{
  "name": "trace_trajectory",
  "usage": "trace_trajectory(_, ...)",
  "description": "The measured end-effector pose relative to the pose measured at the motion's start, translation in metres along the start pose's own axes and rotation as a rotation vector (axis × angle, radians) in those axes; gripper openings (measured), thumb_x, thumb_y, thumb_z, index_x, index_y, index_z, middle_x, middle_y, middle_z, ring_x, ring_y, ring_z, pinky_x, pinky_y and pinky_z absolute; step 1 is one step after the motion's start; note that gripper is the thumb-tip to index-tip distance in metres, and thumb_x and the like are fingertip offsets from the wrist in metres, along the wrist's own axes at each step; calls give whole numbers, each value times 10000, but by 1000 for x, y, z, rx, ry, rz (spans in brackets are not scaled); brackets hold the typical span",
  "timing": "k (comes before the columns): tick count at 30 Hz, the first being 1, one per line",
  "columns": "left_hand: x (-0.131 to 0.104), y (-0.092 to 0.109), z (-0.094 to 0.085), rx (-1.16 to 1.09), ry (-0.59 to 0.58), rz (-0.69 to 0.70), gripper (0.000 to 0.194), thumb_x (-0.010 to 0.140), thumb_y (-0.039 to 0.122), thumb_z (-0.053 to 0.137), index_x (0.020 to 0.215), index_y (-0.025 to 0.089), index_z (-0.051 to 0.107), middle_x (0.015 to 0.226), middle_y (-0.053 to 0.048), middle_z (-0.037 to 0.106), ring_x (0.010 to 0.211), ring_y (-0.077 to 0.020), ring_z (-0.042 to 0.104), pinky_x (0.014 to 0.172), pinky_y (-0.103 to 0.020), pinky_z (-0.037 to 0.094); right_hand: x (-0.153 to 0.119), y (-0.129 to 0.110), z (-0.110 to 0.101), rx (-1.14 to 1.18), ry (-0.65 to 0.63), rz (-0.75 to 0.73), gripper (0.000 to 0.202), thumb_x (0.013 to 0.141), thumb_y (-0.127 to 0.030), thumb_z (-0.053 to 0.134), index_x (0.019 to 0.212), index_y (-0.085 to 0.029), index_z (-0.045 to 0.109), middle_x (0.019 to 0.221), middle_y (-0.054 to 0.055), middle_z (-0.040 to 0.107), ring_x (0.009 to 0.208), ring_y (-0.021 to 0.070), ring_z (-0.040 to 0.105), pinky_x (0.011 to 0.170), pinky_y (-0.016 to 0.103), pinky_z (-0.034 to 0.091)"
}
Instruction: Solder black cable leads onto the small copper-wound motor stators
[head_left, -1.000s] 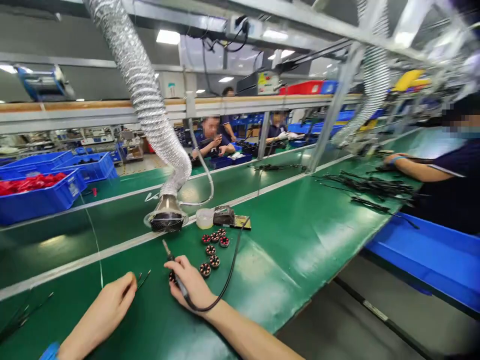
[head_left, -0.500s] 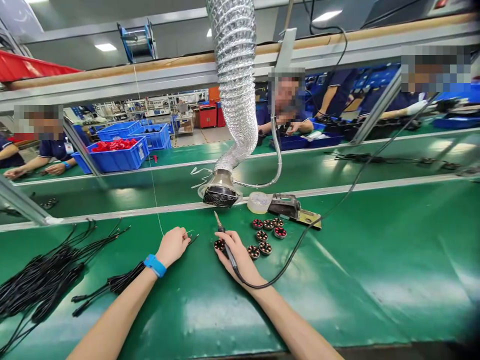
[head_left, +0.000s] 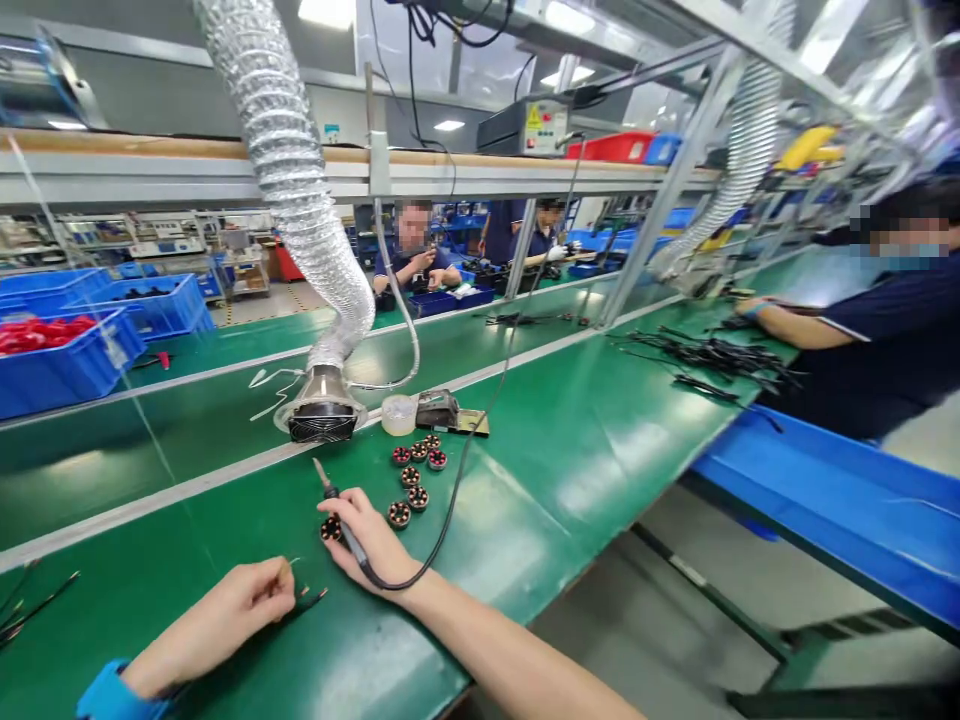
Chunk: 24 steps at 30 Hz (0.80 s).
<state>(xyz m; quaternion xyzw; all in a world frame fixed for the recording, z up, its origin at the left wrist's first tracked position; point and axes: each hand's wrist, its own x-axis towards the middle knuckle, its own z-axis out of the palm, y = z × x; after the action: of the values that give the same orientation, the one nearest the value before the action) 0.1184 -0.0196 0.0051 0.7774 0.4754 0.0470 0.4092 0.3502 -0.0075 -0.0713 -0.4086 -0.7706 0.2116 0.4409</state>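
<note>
My left hand (head_left: 251, 605) is closed in a pinch, with the thin end of a solder wire (head_left: 295, 560) poking past the fingertips. Beside those fingers, a black cable end (head_left: 311, 601) with bare tips shows; whether it is also gripped, I cannot tell. My right hand (head_left: 379, 540) is closed around a soldering iron (head_left: 352, 543), its tip pointing up and away. Under the same hand, at the fingers, is a small round motor stator (head_left: 331, 528) with copper windings. Several more stators (head_left: 409, 477) lie just beyond it on the green bench.
A fume extraction hood (head_left: 322, 408) hangs over the bench. Behind the stators are a clear tape roll (head_left: 399, 414) and a tape dispenser (head_left: 439, 410). The iron's cord (head_left: 454, 500) loops right. A co-worker (head_left: 885, 330) sits at right near black cables (head_left: 705, 355) and a blue tray (head_left: 840, 510).
My view has swung to the right, bringing the co-worker and blue tray into sight. The right hand still holds the iron; the left hand now sits lower and nearer in the picture.
</note>
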Motion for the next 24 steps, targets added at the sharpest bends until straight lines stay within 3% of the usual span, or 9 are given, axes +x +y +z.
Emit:
trace_trajectory(3, 9, -2, -4, -168, 72, -30, 344, 858, 557, 591, 781, 222, 572, 745, 31, 570, 698, -159, 467, 649, -258, 385, 1, 0, -2, -7, -24, 3, 580, 841, -143, 643, 1381, -266, 471, 1205, 60, 488, 893, 143, 581, 848, 275, 515)
trace_trajectory(7, 15, 8, 1, -340, 237, -82, 306, 762, 513, 674, 917, 250, 696, 883, 18, 708, 791, -200, 573, 725, -320, 472, -3, -4, -2, 67, -37, -6, 542, 855, -139, 634, 1365, -259, 497, 1209, 67, 497, 959, 160, 590, 888, 292, 514)
trace_trajectory(13, 22, 9, 19, -492, 367, -91, 320, 730, 455, 759, 810, 146, 734, 826, -47, 732, 744, -171, 608, 723, -296, 484, -10, -11, 4, 182, 41, 11, 473, 879, -135, 624, 1328, -259, 539, 1205, 75, 518, 997, 172, 620, 950, 332, 524)
trace_trajectory(18, 25, -1, 32, -601, 365, -79, 371, 655, 454, 835, 795, 130, 719, 700, -20, 682, 612, -117, 534, 604, -249, 400, -10, -23, 4, 299, 110, -22, 403, 913, -150, 594, 1293, -279, 562, 1143, 59, 525, 939, 163, 649, 919, 347, 564)
trace_trajectory(21, 24, 3, 36, -625, 358, -76, 385, 647, 459, 844, 779, 120, 716, 630, 3, 630, 549, -87, 451, 542, -227, 304, -10, -27, 2, 340, 115, -19, 372, 929, -159, 577, 1277, -290, 576, 1117, 52, 537, 883, 159, 664, 868, 344, 589)
trace_trajectory(24, 23, 9, 39, -650, 380, -75, 375, 626, 442, 857, 756, 121, 713, 632, 3, 634, 548, -84, 437, 544, -229, 306, -12, -27, 2, 347, 109, -3, 341, 934, -170, 581, 1254, -289, 593, 1097, 50, 557, 851, 163, 670, 841, 344, 592)
